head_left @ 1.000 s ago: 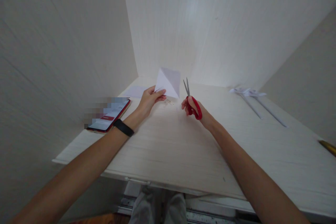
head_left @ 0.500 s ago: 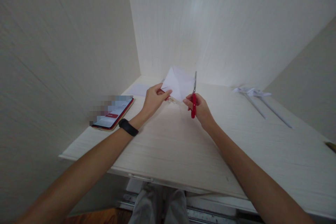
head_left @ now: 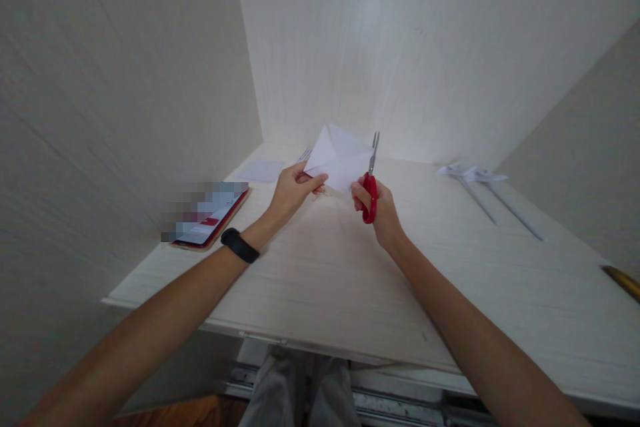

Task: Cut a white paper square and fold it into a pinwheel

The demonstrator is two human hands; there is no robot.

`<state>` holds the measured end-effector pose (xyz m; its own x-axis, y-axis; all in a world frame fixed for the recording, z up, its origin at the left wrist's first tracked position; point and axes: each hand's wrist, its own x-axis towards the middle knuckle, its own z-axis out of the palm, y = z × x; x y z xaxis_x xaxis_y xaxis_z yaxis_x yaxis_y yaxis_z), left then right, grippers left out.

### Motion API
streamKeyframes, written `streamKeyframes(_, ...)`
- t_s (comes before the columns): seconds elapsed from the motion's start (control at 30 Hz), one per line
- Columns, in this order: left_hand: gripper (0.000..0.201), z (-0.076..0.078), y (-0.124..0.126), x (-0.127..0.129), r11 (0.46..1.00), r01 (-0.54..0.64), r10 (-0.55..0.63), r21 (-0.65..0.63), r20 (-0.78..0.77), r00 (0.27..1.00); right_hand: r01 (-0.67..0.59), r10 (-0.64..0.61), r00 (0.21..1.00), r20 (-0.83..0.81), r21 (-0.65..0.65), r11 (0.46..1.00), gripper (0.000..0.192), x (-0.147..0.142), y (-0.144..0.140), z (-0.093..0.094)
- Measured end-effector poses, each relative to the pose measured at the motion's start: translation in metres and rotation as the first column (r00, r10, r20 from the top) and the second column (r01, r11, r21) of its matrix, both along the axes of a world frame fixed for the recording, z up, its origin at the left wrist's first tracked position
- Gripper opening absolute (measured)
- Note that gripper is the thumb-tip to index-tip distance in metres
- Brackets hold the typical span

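Note:
My left hand pinches the lower left edge of a white sheet of paper, thumb on top. The paper is held up and shows creases and slits running inward from its edge. Red-handled scissors are in my right hand, just right of the paper. Their blades point away from me and stand slightly apart, close to the paper's right edge. Small beige bits lie under my left fingers, too small to name.
At the left lies a phone with its screen lit. Behind my left hand are a flat piece of paper and grey prongs. Two paper pinwheels on sticks rest at the right. Walls enclose the white tabletop.
The scissors have turned in my right hand, so their handle loops and two parted blades now show. My left hand keeps its hold on the paper. The view has shifted slightly.

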<state>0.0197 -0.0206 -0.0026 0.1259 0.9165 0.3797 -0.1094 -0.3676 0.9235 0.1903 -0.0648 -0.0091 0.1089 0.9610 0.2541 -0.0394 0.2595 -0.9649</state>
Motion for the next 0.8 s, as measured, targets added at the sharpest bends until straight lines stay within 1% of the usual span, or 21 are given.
streamKeyframes(0.13,0.020,-0.001,0.000,0.001,1.000,0.011,-0.011,0.000,-0.022,1.000,0.029,-0.028,0.998,-0.052,0.019,0.999,0.043,-0.001,0.003,-0.002)
streamKeyframes(0.23,0.022,-0.002,-0.001,0.002,1.000,0.021,-0.021,-0.011,-0.031,0.999,0.026,-0.024,0.996,-0.080,0.016,1.000,0.048,0.002,0.007,-0.005)
streamKeyframes(0.4,0.023,-0.002,-0.002,0.003,1.000,0.008,-0.008,-0.024,0.020,1.000,-0.047,0.046,0.994,-0.098,-0.012,0.999,0.054,0.007,0.012,-0.008)
streamKeyframes(0.6,0.023,-0.002,0.001,-0.001,0.997,-0.058,0.063,-0.050,0.104,0.993,-0.154,0.150,0.986,-0.075,-0.043,0.987,0.063,0.006,0.012,-0.012)
streamKeyframes(0.67,0.022,-0.003,0.003,-0.002,0.995,-0.076,0.082,-0.058,0.110,0.991,-0.150,0.147,0.987,-0.065,-0.056,0.987,0.067,0.005,0.012,-0.013)
streamKeyframes(0.8,0.019,-0.004,0.006,-0.003,0.993,-0.101,0.107,-0.056,0.113,0.988,-0.080,0.077,0.995,-0.058,-0.060,0.995,0.069,0.007,0.013,-0.014)
